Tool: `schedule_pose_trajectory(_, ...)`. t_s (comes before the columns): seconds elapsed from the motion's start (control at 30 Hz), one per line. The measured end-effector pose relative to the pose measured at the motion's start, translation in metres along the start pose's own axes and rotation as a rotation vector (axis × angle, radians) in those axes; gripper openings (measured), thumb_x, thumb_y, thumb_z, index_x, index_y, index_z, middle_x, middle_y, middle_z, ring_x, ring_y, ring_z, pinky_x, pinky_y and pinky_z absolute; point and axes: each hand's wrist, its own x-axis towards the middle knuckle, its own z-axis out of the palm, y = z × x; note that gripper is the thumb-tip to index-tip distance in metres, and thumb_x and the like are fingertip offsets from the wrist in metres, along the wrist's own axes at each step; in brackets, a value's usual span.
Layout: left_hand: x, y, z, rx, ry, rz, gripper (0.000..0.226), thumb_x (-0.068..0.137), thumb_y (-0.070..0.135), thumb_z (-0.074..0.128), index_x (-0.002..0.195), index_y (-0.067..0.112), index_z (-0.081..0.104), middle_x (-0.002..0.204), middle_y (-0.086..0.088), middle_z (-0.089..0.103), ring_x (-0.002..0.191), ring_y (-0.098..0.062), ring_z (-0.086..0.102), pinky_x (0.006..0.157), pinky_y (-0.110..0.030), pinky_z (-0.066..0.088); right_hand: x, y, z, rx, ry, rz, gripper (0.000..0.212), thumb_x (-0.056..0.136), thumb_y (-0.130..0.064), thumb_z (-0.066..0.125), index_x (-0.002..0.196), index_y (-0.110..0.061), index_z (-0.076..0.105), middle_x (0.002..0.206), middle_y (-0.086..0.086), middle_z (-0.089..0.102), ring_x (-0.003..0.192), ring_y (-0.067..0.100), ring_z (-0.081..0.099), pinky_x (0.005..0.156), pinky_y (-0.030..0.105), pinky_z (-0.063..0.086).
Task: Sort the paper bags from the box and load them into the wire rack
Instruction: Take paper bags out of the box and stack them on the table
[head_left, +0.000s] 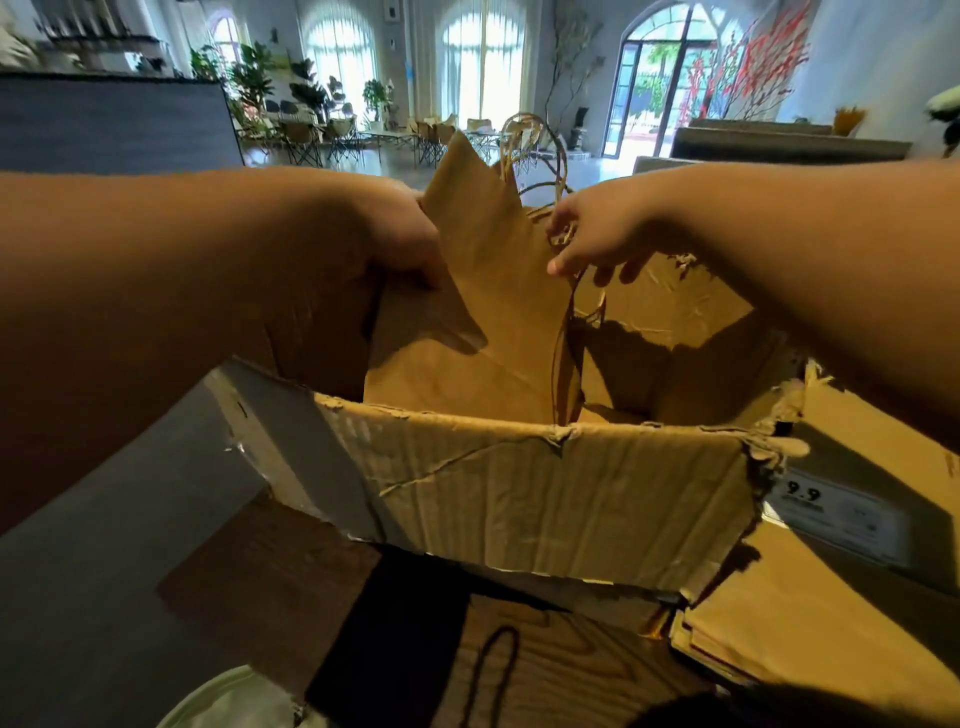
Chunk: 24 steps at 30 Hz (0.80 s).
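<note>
A: Hands? Left hand (410, 244) grips one edge of the raised paper bag (493, 280); right hand (592, 244) pinches its twisted cord handles (563, 332), above the open box (545, 483).

B: Handling? Probably light, thin, easily creased; steady the flat edge and let the handles carry it.

A: Count? One bag lifted; flat bag stack (810, 639) on the desk at right, number unclear. Wire rack unseen.

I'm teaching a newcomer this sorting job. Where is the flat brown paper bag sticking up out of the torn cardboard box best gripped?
Probably by the flat brown paper bag's twisted paper handles, coming from above. It stands upright above the torn cardboard box rim, handles uppermost, and the right hand already reaches there.
</note>
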Motion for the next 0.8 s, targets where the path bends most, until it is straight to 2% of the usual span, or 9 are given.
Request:
schedule_pose_trajectory(0.13,-0.025,0.012,-0.013,-0.088,0.134,0.048,0.03,0.084,-0.01,0.065,0.106,0.011,0.064,0.106,-0.02,0.07,0.093,-0.04,0.07,0.085,-0.055,0.059,-0.028,0.009,-0.007,0.067,0.071,0.009,0.064,0.096,-0.028,0.065,0.151,-0.021,0.034,0.119,0.009,0.059,0.091,0.027,0.067,0.065,0.035,0.054)
schedule_pose_trajectory(0.2,-0.042,0.025,-0.019,-0.108,0.207,0.096,0.031,0.084,-0.008,0.068,0.105,0.015,0.064,0.101,-0.013,0.07,0.089,-0.032,0.07,0.073,-0.043,0.06,-0.045,0.012,-0.01,0.11,0.115,0.001,0.065,0.096,-0.029,0.065,0.152,-0.021,0.033,0.112,0.007,0.059,0.088,0.026,0.068,0.061,0.032,0.053)
schedule_pose_trajectory(0.3,-0.068,0.048,-0.026,-0.14,0.308,0.163,0.045,0.087,-0.006,0.065,0.118,0.025,0.058,0.096,0.0,0.064,0.086,-0.02,0.065,0.058,-0.03,0.052,-0.07,0.017,-0.013,0.186,0.17,-0.006,0.068,0.096,-0.03,0.065,0.153,-0.021,0.03,0.106,0.006,0.058,0.082,0.022,0.067,0.056,0.029,0.053)
schedule_pose_trajectory(0.37,-0.083,0.061,-0.028,-0.133,0.358,0.225,0.053,0.089,-0.005,0.061,0.129,0.028,0.052,0.095,0.005,0.06,0.093,-0.021,0.063,0.062,-0.03,0.049,-0.086,0.022,-0.014,0.279,0.184,-0.007,0.07,0.096,-0.031,0.066,0.154,-0.021,0.028,0.109,0.009,0.061,0.078,0.02,0.064,0.055,0.028,0.055)
schedule_pose_trajectory(0.47,-0.1,0.075,-0.029,-0.139,0.41,0.294,0.062,0.09,-0.003,0.062,0.142,0.028,0.046,0.094,0.01,0.056,0.094,-0.018,0.06,0.064,-0.028,0.047,-0.109,0.029,-0.011,0.408,0.222,-0.013,0.073,0.097,-0.03,0.065,0.155,-0.018,0.023,0.124,0.021,0.058,0.085,0.024,0.061,0.066,0.033,0.056)
schedule_pose_trajectory(0.57,-0.111,0.083,-0.026,-0.109,0.419,0.362,0.069,0.088,-0.005,0.064,0.145,0.027,0.043,0.106,0.009,0.057,0.103,-0.018,0.058,0.079,-0.029,0.053,-0.126,0.035,-0.005,0.495,0.209,-0.004,0.072,0.097,-0.032,0.065,0.154,-0.016,0.024,0.122,0.008,0.053,0.098,0.024,0.063,0.081,0.036,0.057)
schedule_pose_trajectory(0.63,-0.112,0.083,-0.021,-0.108,0.404,0.382,0.071,0.087,-0.007,0.062,0.146,0.028,0.042,0.111,0.008,0.058,0.105,-0.018,0.059,0.079,-0.03,0.054,-0.132,0.038,0.001,0.555,0.18,0.017,0.071,0.097,-0.033,0.065,0.153,-0.015,0.026,0.125,0.005,0.051,0.11,0.028,0.063,0.094,0.043,0.056)
schedule_pose_trajectory(0.7,-0.11,0.079,-0.016,-0.119,0.402,0.367,0.072,0.086,-0.007,0.062,0.145,0.029,0.043,0.108,0.009,0.06,0.104,-0.019,0.062,0.074,-0.03,0.056,-0.134,0.038,0.008,0.521,0.191,0.016,0.068,0.096,-0.033,0.066,0.15,-0.013,0.031,0.127,0.008,0.055,0.112,0.03,0.063,0.097,0.044,0.055)
schedule_pose_trajectory(0.8,-0.102,0.069,-0.01,-0.084,0.405,0.361,0.07,0.085,-0.005,0.062,0.144,0.027,0.044,0.116,0.003,0.061,0.108,-0.023,0.063,0.087,-0.038,0.057,-0.134,0.036,0.016,0.399,0.227,-0.008,0.066,0.095,-0.03,0.068,0.148,-0.014,0.033,0.122,0.012,0.057,0.106,0.029,0.064,0.094,0.041,0.057)
